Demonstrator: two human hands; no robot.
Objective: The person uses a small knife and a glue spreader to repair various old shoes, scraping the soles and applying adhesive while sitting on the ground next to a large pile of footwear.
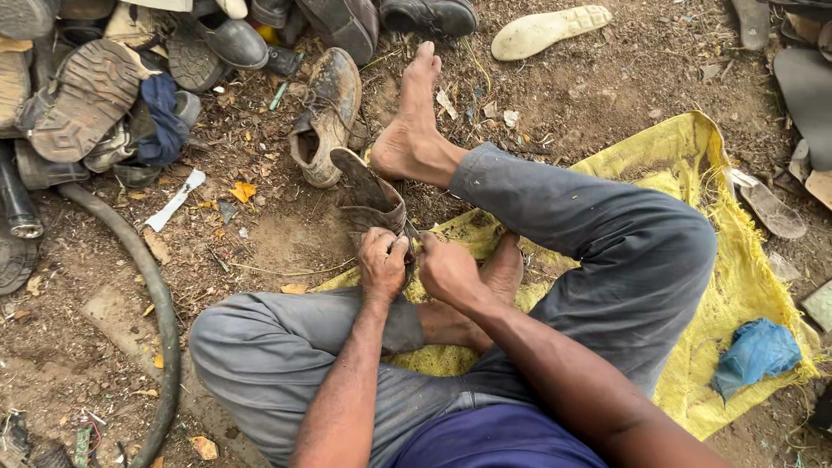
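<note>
Person sits on a yellow woven sack [737, 286] spread on bare dirt, legs folded, grey trousers. Both hands meet just in front of the lap on a worn brown shoe [371, 198], sole side up, heel end toward the person.

Left hand [382, 264]: fingers curled tight round the shoe's near edge, holding it. Right hand [446, 269]: fist mostly closed, pinching at the same edge right beside the left; whether it grips a small tool or just the shoe's rim, cannot tell. Hands touch each other.

Obstructions close in: the person's own right knee rises just right of the hands, the tucked foot sits directly under them, the other bare foot [412, 121] stretches out ahead, beside the shoe.

Right side: crumpled blue plastic bag [758, 351] on the sack near its edge. Left side: black rubber hose [147, 286] curves across the dirt, well apart from the hands; open dirt between, littered with scraps.

Further out: a second muddy shoe [325, 117] just beyond the held one, then a dense pile of old footwear [95, 87] top left. Pale insole [550, 30] lies at the far edge. More soles along the right border.
</note>
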